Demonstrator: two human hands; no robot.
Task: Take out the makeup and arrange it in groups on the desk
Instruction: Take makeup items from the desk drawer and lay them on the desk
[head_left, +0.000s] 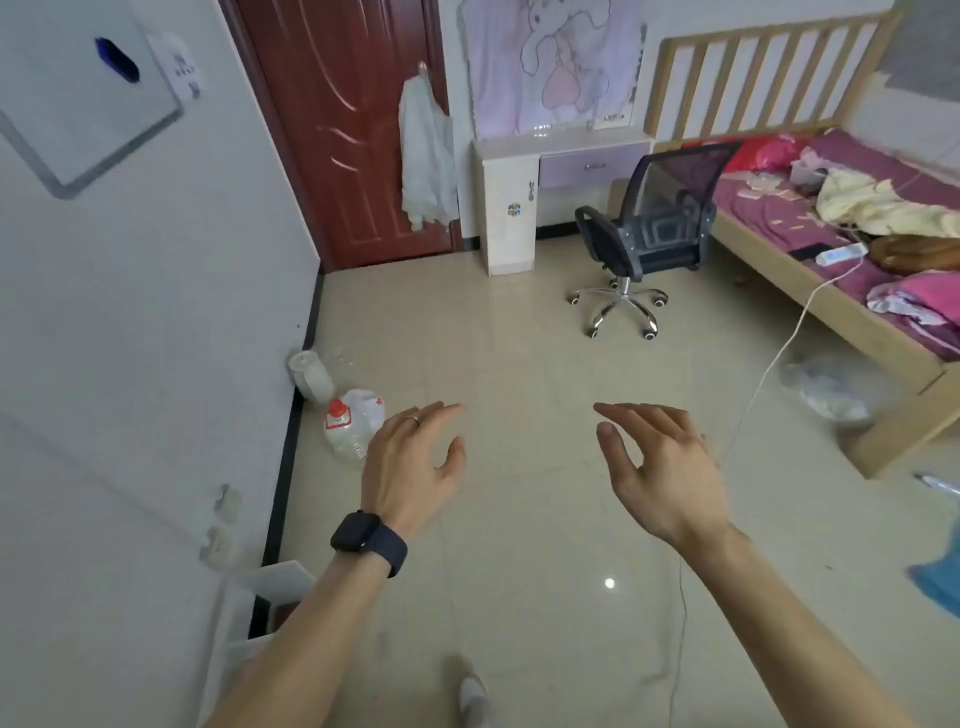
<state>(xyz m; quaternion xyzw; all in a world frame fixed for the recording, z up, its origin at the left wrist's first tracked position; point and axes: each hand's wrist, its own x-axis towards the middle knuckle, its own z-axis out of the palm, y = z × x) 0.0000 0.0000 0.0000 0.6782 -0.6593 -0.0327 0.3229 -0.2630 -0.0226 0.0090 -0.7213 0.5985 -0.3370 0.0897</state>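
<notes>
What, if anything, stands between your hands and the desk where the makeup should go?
Only the office chair, standing in front of the desk at its drawer side, beside the bed. The floor straight ahead shows nothing else in the way. The left hand and right hand hold nothing, and no makeup is visible.

- A whiteboard (78, 98) on the wall runs off the left edge.
- A blue item (941, 584) at the right edge is cropped and unidentifiable.
- An office chair (654, 228) hides part of the desk (506, 208).
- Clutter on the bed (883, 345) is too small to identify.
</notes>
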